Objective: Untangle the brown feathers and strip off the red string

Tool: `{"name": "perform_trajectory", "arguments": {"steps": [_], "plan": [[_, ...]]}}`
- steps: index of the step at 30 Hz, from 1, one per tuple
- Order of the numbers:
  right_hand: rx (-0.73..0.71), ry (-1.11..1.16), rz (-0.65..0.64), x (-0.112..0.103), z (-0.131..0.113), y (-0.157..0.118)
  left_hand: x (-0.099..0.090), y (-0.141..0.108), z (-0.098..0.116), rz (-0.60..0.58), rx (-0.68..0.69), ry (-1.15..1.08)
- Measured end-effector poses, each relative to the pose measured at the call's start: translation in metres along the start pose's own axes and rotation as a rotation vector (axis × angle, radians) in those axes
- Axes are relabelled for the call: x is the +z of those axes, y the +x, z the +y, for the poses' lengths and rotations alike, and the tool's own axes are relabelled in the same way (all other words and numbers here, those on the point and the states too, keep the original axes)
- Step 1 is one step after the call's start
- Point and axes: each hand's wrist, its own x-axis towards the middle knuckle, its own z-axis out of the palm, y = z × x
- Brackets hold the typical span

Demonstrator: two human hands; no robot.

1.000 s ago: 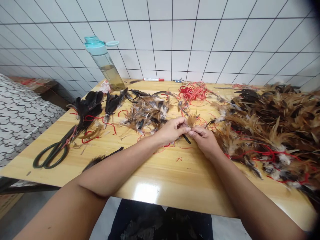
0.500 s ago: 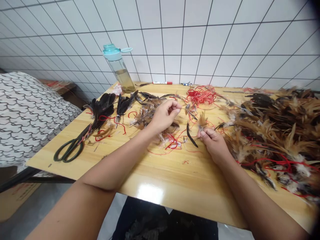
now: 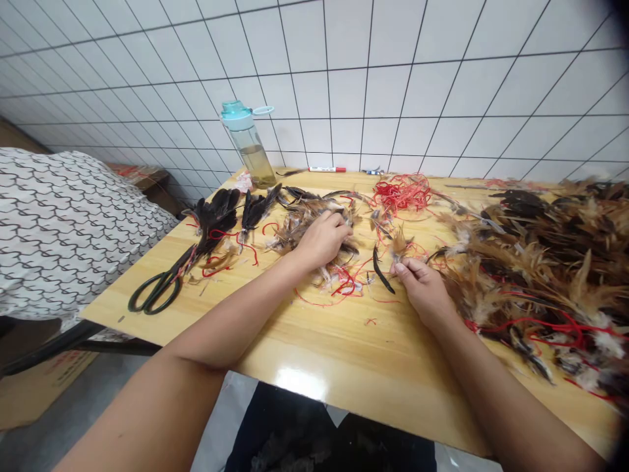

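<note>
Mid-table, on a varnished pale wood tabletop (image 3: 275, 341), the left hand (image 3: 322, 241) lies curled, its fingers pressed into a loose pile of brown and black feathers (image 3: 307, 226); whether it grips any cannot be told. The right hand (image 3: 422, 292) is held narrow, thumb and forefinger pinched on a small tan feather tuft (image 3: 400, 246). Just beside that hand lies a dark curved feather (image 3: 381, 270). Near the pile, between the hands: snarled red thread (image 3: 344, 283). Far centre: a red thread tangle (image 3: 400, 193). Right: a large heap of brown feathers (image 3: 540, 262), strung with red thread. Left: two black feather bunches (image 3: 213, 219) and black-handled scissors (image 3: 154, 293). Far edge: a water bottle (image 3: 246, 141) with a turquoise lid, part-filled with yellowish liquid, and a red-capped marker (image 3: 327, 169), both before a white tile wall (image 3: 393, 78). Beyond the left edge: patterned quilted bedding (image 3: 63, 229).
</note>
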Motion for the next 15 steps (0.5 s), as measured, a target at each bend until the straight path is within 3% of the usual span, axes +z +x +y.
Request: {"name": "perform_trajectory", "arguments": {"steps": [4, 9, 12, 15], "plan": [[0.042, 0.047, 0.048, -0.001, -0.002, 0.001, 0.010, 0.022, 0.002, -0.093, 0.081, 0.139], [0.077, 0.093, 0.095, -0.001, -0.001, 0.002, 0.014, 0.022, 0.000, -0.094, 0.016, 0.095], [0.096, 0.109, 0.108, 0.000, -0.002, 0.002, 0.007, 0.018, 0.007, 0.004, -0.091, -0.199], [0.105, 0.120, 0.128, 0.001, -0.003, 0.001, -0.002, 0.017, 0.028, 0.053, -0.270, -0.747]]}}
